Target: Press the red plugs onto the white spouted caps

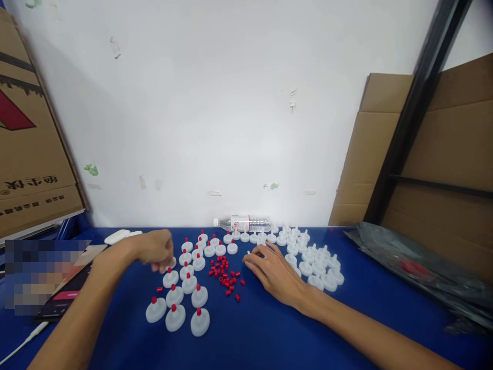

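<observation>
A person's two bare hands were over a blue table (258, 339). The left hand (156, 251) had its fingers curled in and pointing down, right by a white lid (172, 264) that was partly hidden behind them. You could not tell if the fingers were gripping that lid or just close to it

The right hand (275, 270) was low over the table, with its fingers bent and a little apart. A tiny bit of white showed near its fingertips, but you could not tell if the hand was holding anything

Many white lids with red tips (175, 319) stood in crooked rows to the left and in the middle, with their tips up. Between the two hands was a loose pile of little red caps (224, 277). One more red cap (159, 289) lay by itself among the rows, below the left hand. On the other side of the right hand was a big bunch of plain white lids (330, 280), and more of them ran along the back

Behind the lids, a clear bottle (259, 224) lay on its side by the white wall (231, 113). A phone (61, 303) was near the left arm, and a gray plastic bag (400, 267) lay on the right
</observation>
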`<state>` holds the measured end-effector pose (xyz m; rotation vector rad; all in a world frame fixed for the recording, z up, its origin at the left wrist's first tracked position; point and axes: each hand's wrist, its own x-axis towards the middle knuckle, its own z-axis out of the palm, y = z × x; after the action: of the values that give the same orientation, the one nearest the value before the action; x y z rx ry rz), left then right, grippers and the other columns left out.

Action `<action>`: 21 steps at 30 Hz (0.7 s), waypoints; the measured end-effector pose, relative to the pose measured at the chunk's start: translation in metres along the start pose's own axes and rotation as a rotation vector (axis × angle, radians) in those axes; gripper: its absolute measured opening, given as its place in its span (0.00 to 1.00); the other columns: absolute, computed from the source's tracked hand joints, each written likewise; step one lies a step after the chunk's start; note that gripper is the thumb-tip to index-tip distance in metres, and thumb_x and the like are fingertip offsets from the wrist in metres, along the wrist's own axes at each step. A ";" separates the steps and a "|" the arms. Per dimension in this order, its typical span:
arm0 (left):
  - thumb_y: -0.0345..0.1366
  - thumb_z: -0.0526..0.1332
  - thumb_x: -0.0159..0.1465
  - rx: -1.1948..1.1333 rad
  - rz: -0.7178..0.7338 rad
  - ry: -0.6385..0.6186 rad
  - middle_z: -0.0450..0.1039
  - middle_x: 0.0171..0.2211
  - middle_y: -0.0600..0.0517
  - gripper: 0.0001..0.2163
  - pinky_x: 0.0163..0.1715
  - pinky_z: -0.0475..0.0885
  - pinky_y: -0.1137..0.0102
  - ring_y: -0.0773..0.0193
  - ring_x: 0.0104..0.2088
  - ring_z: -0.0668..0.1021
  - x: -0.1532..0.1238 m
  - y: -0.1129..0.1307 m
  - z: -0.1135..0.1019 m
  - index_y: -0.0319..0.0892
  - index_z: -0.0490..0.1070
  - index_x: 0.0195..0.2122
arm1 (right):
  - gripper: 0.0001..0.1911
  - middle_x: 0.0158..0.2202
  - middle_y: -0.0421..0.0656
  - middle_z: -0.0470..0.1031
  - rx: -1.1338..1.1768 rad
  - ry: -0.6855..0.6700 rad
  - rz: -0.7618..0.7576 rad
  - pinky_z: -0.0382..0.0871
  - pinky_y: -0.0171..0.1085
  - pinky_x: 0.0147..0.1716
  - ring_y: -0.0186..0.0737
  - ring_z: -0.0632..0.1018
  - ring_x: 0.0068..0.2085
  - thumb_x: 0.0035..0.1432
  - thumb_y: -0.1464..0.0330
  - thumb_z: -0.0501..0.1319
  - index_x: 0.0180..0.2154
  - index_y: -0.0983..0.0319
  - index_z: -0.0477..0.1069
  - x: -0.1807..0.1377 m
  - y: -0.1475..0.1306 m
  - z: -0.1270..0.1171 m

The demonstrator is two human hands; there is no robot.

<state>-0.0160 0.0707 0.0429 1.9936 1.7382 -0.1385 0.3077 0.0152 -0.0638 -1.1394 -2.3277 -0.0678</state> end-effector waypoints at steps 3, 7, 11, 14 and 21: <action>0.29 0.63 0.36 -0.006 -0.164 -0.168 0.80 0.23 0.43 0.02 0.16 0.60 0.75 0.54 0.24 0.81 -0.005 -0.014 0.000 0.42 0.74 0.14 | 0.13 0.43 0.41 0.73 0.007 -0.004 0.002 0.53 0.54 0.64 0.38 0.76 0.45 0.73 0.68 0.49 0.49 0.54 0.72 0.000 0.000 0.000; 0.30 0.68 0.36 -0.030 -0.224 -0.253 0.81 0.25 0.40 0.03 0.16 0.60 0.76 0.48 0.30 0.83 -0.004 -0.017 0.006 0.42 0.75 0.14 | 0.13 0.43 0.41 0.74 0.012 -0.005 0.004 0.53 0.54 0.64 0.38 0.76 0.45 0.73 0.68 0.50 0.49 0.54 0.72 0.000 0.000 -0.001; 0.34 0.67 0.42 -0.019 -0.242 -0.199 0.82 0.29 0.40 0.04 0.19 0.63 0.76 0.51 0.33 0.84 -0.002 -0.013 0.002 0.41 0.75 0.15 | 0.13 0.42 0.41 0.74 0.011 -0.007 0.000 0.54 0.54 0.64 0.38 0.76 0.44 0.73 0.69 0.50 0.48 0.54 0.72 0.000 0.000 -0.001; 0.38 0.65 0.48 0.019 -0.269 -0.100 0.82 0.29 0.40 0.07 0.20 0.62 0.73 0.51 0.31 0.83 -0.015 -0.010 -0.004 0.41 0.73 0.17 | 0.12 0.42 0.41 0.74 0.003 -0.003 -0.005 0.56 0.54 0.63 0.38 0.76 0.45 0.73 0.69 0.50 0.48 0.54 0.72 0.000 0.000 0.000; 0.53 0.41 0.67 0.341 -0.165 0.578 0.82 0.38 0.41 0.27 0.34 0.73 0.58 0.43 0.38 0.83 -0.104 -0.045 0.081 0.44 0.76 0.40 | 0.12 0.41 0.41 0.76 0.014 0.025 -0.024 0.59 0.54 0.61 0.40 0.77 0.44 0.73 0.68 0.50 0.47 0.55 0.73 0.001 0.002 0.003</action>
<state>-0.0595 -0.0542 -0.0007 2.2819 2.3747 0.1084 0.3077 0.0182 -0.0667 -1.0985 -2.3163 -0.0744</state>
